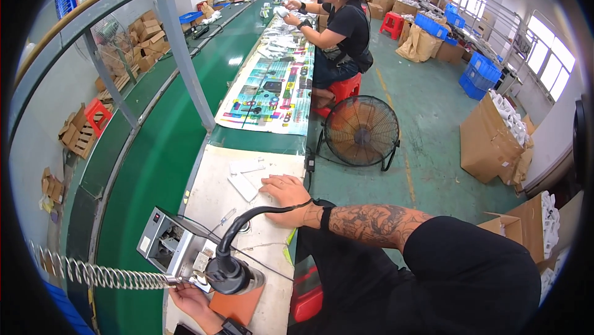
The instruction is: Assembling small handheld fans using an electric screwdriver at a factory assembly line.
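My right hand lies on the pale worktop, palm down with its fingers loosely spread. Just beyond its fingertips are two flat white plastic pieces. At the lower left, my left hand has its fingers closed beside a metal box-shaped device; what they grip is partly hidden. Over an orange plate stands a black round-topped tool with a thick bent cable, partly covering the space by my left hand. A coil spring stretches from the left toward that tool.
A small clear-handled tool lies on the worktop. The green conveyor belt runs along the left, past a metal post. Farther along the bench a seated co-worker handles white parts. A floor fan and cartons stand to the right.
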Demonstrator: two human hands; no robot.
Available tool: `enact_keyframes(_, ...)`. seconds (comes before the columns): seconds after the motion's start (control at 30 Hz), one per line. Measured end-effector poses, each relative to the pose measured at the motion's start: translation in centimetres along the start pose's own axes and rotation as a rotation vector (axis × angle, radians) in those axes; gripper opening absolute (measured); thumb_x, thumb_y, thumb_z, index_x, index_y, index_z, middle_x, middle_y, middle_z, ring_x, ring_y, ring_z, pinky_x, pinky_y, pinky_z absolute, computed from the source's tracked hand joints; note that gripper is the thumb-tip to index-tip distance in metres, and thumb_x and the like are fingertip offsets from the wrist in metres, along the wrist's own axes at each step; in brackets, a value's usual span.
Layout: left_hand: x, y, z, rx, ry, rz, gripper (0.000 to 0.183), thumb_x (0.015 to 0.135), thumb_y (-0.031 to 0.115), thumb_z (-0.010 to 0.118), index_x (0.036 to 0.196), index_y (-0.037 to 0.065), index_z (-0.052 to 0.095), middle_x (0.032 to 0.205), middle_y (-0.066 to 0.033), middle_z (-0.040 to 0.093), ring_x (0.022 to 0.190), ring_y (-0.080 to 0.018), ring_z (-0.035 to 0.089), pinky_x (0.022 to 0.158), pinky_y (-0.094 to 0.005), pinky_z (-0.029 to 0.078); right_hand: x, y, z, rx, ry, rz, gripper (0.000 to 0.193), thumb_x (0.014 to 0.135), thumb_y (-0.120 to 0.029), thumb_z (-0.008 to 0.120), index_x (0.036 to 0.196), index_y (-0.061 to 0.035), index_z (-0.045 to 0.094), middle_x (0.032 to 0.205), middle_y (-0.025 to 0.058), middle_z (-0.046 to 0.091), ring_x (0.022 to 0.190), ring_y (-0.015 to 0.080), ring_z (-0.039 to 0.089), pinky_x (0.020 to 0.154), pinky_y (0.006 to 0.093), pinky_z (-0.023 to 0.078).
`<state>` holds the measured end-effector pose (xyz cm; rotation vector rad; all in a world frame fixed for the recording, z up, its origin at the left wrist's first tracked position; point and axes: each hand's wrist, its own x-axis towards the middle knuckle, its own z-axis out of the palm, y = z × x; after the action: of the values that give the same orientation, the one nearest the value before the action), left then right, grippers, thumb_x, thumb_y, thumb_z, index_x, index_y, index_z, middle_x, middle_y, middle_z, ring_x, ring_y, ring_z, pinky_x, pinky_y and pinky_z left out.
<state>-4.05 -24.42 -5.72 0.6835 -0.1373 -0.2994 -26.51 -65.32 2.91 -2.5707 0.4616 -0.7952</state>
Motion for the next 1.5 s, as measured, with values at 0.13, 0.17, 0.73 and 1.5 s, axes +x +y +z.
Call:
enact_keyframes(0.13, -0.9, 0.3, 2.6, 0.013, -0.007, -0.024, 0.039, 0.119, 0.031, 0.052, 0.141, 0.000, 0.064, 0.134, -0.0108, 0.072, 0.127, -0.0222, 0.068, 0.114, -0.0425, 0.053, 0.0, -0.1, -0.2, 0.005, 0.008, -0.002, 0.057, 0.080, -0.030, 0.083, 0.133, -0.0122, 0.069, 0.150, 0.0136, 0.065, 0.148, 0.0363, 0.055, 0.126, 0.0536, 0.037)
enact_keyframes(0.17, -0.9, 0.2, 2.6, 0.013, 0.015, -0.008, 0.040, 0.119, 0.031, 0.052, 0.142, 0.000, 0.064, 0.135, -0.0109, 0.072, 0.127, -0.0225, 0.068, 0.114, -0.0427, 0.053, 0.0, -0.1, -0.1, 0.004, 0.008, -0.003, 0.057, 0.080, -0.030, 0.083, 0.133, -0.0122, 0.069, 0.150, 0.0136, 0.065, 0.148, 0.0363, 0.055, 0.126, 0.0536, 0.037)
enact_keyframes(0.73, -0.2, -0.6, 2.3, 0.055, 0.097, 0.026, 0.039, 0.117, 0.030, 0.055, 0.136, -0.003, 0.064, 0.132, -0.0125, 0.071, 0.123, -0.0205, 0.067, 0.113, -0.0370, 0.051, -0.2, 0.5, 0.0, -0.009, 0.012, 0.007, 0.054, 0.084, -0.034, 0.079, 0.133, -0.0119, 0.069, 0.152, 0.0128, 0.064, 0.149, 0.0355, 0.054, 0.127, 0.0540, 0.035)
enact_keyframes(1.5, -0.2, 0.0, 1.3, 0.038, 0.114, 0.004, 0.041, 0.117, 0.028, 0.053, 0.142, -0.003, 0.062, 0.139, -0.0153, 0.070, 0.129, -0.0244, 0.066, 0.116, -0.0395, 0.051, -0.1, 0.2, 0.0, 0.007, -0.010, 0.014, 0.055, 0.085, -0.036, 0.078, 0.134, -0.0120, 0.069, 0.154, 0.0134, 0.063, 0.151, 0.0353, 0.052, 0.128, 0.0538, 0.034)
